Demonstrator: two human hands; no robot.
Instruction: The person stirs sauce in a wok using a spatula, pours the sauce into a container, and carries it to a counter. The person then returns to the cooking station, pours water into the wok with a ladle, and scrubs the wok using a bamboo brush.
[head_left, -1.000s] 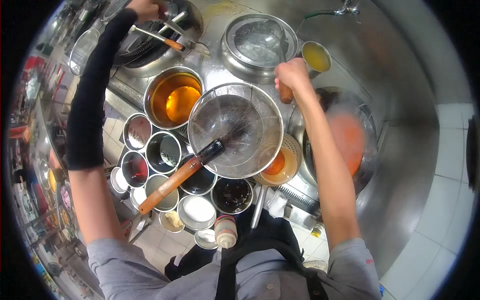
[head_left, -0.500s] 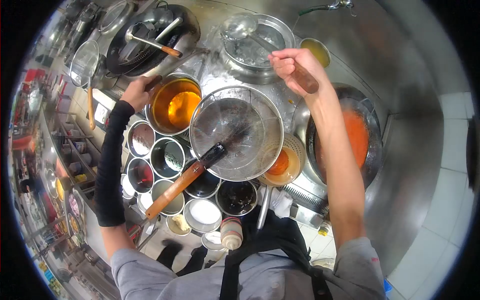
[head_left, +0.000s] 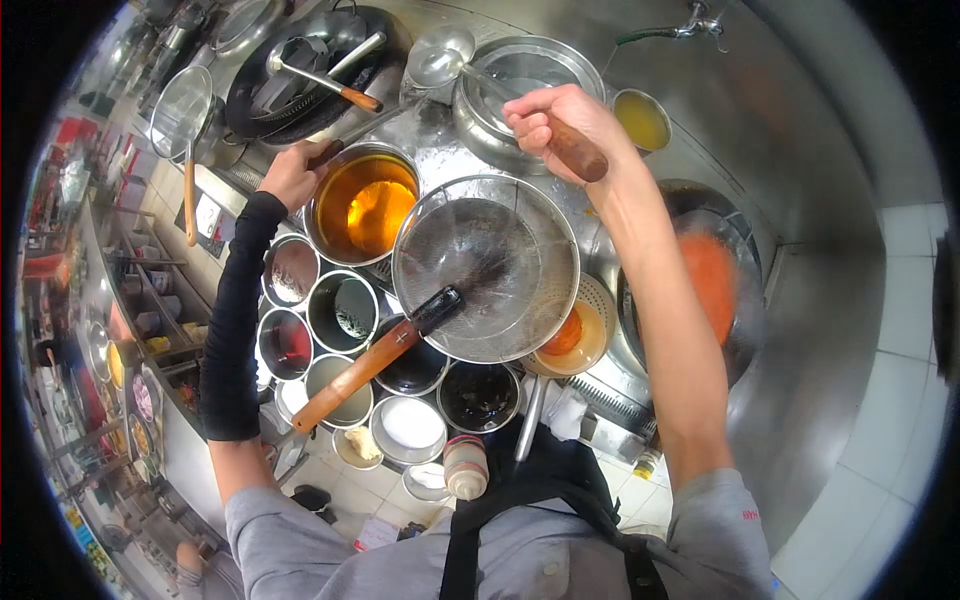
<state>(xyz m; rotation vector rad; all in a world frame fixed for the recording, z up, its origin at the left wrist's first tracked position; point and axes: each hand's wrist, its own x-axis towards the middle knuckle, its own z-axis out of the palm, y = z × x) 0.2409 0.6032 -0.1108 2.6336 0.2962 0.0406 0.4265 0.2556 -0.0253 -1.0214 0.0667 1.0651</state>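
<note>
Counter (head_left: 428, 135): R hand (head_left: 568, 122) w/ ladle (head_left: 438, 60), now further L.

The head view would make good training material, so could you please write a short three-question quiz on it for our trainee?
1. Multiple choice: What does the right hand hold?
a) a squeeze bottle
b) a ladle
c) the large round strainer

2. True or false: The black sleeve is on the person's right arm.

3. Short answer: Which hand is nearer the pot of golden liquid?

Key:
1. b
2. False; it is on the left.
3. The left hand.
</note>
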